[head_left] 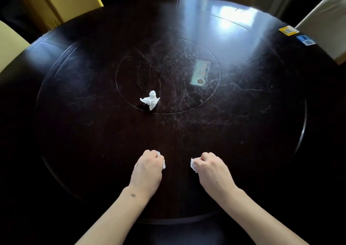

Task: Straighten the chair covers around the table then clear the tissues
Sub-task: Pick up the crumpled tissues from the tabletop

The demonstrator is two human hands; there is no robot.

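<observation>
Both fists clenched on wads: left hand (148,167), right hand (210,167). Last tissue (150,99) straight ahead of the left, nearer it.

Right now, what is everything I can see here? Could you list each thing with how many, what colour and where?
table: one, dark brown, round, fills the view
loose tissue: one, white, crumpled, near the table's middle
card: one, pale green, right of centre
stickers: two, yellow and blue, far right edge
chair covers: several, yellow and cream, round the far side
left hand: grip on a white tissue
right hand: grip on another white tissue
</observation>
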